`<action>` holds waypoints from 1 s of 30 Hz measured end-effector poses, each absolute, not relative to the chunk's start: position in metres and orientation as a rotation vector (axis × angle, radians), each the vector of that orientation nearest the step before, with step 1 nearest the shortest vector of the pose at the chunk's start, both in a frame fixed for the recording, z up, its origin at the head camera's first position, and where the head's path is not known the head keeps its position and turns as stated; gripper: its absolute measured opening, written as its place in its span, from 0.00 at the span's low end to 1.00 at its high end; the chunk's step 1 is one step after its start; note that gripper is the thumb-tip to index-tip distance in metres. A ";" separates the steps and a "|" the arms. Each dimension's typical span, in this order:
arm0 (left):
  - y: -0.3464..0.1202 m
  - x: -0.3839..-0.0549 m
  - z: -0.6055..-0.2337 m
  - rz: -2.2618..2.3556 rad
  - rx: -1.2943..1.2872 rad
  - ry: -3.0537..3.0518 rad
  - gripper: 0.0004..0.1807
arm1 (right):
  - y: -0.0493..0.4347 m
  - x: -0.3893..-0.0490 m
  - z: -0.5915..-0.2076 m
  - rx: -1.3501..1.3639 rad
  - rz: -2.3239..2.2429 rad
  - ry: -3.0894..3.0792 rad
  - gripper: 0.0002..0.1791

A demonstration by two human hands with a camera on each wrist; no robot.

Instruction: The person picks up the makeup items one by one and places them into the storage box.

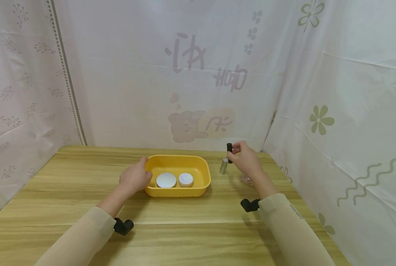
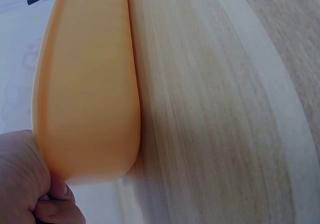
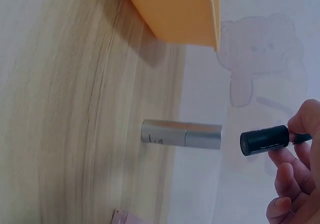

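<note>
My left hand (image 1: pixel 135 176) grips the left end of a yellow plastic tray (image 1: pixel 181 192), its curled fingers and thumb at the rim. Inside the tray lie a flat round white-topped case (image 1: pixel 166 180) and a smaller round jar (image 1: pixel 186 179) with a pale lid. My right hand (image 1: pixel 246 159) pinches a black cosmetic tube (image 3: pixel 265 140) between thumb and fingers, holding it upright above the table. Just left of and below that tube, a silver cosmetic tube (image 3: pixel 181 134) stands upright on the table. A pink item (image 1: pixel 247 179), partly hidden by the right forearm, lies on the table.
The wood-grain table (image 1: pixel 171 229) extends around the tray. A patterned white cloth (image 1: pixel 131 74) hangs behind the table and along both sides. Black camera mounts (image 1: pixel 250 205) stick out from both wrists.
</note>
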State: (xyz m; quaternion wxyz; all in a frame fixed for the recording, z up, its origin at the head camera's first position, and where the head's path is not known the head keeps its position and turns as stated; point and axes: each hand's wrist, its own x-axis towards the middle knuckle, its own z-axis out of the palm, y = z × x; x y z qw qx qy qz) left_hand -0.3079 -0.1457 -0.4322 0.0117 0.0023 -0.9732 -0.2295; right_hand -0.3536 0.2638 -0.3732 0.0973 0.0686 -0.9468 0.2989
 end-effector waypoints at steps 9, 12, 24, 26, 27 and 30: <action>-0.146 -0.308 -0.432 -0.728 -0.001 -3.031 0.36 | 0.243 -0.350 -0.365 0.304 0.899 -2.790 0.23; -0.146 -0.308 -0.432 -0.727 0.001 -3.030 0.36 | 0.234 -0.349 -0.362 0.337 0.903 -2.785 0.22; -0.146 -0.307 -0.431 -0.728 0.000 -3.028 0.37 | 0.210 -0.350 -0.362 0.420 0.895 -2.775 0.20; -0.146 -0.306 -0.430 -0.726 -0.004 -3.026 0.37 | 0.206 -0.350 -0.362 0.434 0.875 -2.779 0.20; -0.146 -0.306 -0.430 -0.726 -0.006 -3.025 0.37 | 0.204 -0.349 -0.361 0.440 0.864 -2.780 0.21; -0.146 -0.306 -0.431 -0.726 -0.008 -3.026 0.37 | 0.198 -0.348 -0.360 0.453 0.844 -2.791 0.21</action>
